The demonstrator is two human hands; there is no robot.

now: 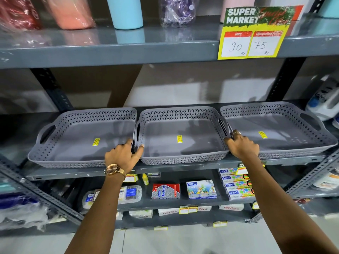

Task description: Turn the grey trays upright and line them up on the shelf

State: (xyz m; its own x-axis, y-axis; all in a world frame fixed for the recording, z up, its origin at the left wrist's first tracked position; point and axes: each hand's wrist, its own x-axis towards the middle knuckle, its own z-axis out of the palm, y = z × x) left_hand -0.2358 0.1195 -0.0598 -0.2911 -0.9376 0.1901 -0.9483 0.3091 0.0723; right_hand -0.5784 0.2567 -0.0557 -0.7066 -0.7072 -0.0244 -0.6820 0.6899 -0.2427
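Observation:
Three grey perforated trays stand upright side by side on the middle shelf: a left tray, a middle tray and a right tray. Each has a yellow sticker on its floor. My left hand, with a gold watch on the wrist, grips the middle tray's left handle wall, thumb inside the tray. My right hand, wearing a ring, grips the same tray's right handle wall where it meets the right tray.
A yellow price sign hangs from the upper shelf, which holds wrapped bottles and a blue cup. Boxes of stationery lie on the shelf below. A white and blue item sits right of the trays.

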